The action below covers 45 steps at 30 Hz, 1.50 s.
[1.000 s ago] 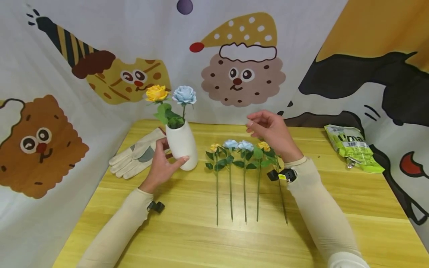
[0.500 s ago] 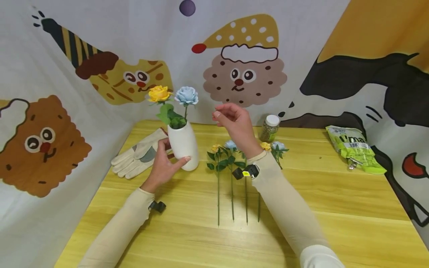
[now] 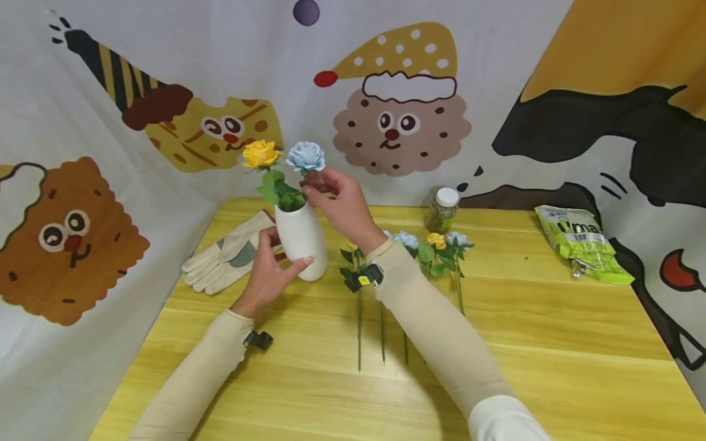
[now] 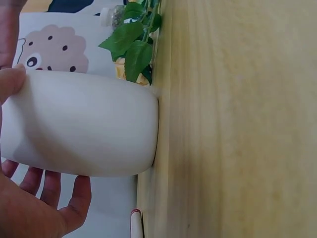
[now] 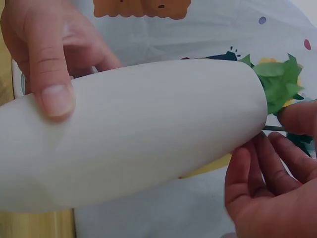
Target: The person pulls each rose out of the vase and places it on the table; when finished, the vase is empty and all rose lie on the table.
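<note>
A white vase [image 3: 300,242] stands on the wooden table, tilted slightly, holding a yellow artificial rose [image 3: 261,153] and a light blue rose [image 3: 306,156]. My left hand [image 3: 267,269] grips the vase's lower body, thumb in front and fingers curled round the far side. At the vase mouth, my right hand [image 3: 344,205] pinches the blue rose's stem just under the bloom. The right wrist view shows that stem [image 5: 274,128] running between thumb and fingers, beside the green leaves [image 5: 278,82]. Several more roses [image 3: 407,239] lie in a row, partly covered by my right forearm.
Work gloves [image 3: 220,257] lie left of the vase. A small jar with a white lid [image 3: 443,211] stands at the back of the table [image 3: 551,343]. Farther right is a green snack bag [image 3: 581,242]. A cartoon-printed cloth [image 3: 496,55] hangs behind.
My right hand has moved left from above the row of roses to the blue rose in the vase and taken its stem. The jar has come into view. My left hand stays on the vase.
</note>
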Each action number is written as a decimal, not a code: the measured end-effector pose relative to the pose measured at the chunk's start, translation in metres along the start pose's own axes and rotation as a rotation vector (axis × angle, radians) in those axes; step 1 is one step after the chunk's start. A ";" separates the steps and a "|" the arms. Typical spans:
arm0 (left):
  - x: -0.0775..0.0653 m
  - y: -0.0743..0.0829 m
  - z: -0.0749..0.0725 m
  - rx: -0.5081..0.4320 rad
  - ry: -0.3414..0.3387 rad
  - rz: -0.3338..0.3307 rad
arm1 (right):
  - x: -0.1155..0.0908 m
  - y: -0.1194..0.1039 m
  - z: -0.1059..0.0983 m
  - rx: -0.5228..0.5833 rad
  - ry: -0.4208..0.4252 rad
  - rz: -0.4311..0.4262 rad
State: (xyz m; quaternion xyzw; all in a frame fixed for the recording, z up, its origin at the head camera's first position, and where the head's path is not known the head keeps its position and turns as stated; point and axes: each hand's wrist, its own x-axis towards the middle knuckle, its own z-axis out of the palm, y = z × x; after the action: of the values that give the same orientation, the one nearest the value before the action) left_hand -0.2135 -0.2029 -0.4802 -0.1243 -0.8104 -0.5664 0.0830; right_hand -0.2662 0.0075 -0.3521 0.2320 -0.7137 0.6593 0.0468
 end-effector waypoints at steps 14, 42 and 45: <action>0.000 0.000 -0.001 0.001 0.003 0.001 | 0.006 -0.017 0.002 0.005 0.047 0.005; 0.000 -0.001 0.000 0.006 0.016 -0.006 | -0.018 -0.027 -0.030 0.340 0.348 -0.461; 0.000 0.000 0.000 0.001 0.016 -0.004 | -0.019 -0.034 -0.036 0.370 0.380 -0.518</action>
State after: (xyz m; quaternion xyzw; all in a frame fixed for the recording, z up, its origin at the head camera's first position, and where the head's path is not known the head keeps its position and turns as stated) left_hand -0.2136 -0.2031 -0.4804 -0.1182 -0.8104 -0.5670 0.0886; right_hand -0.2447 0.0468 -0.3229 0.2830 -0.4787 0.7747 0.3011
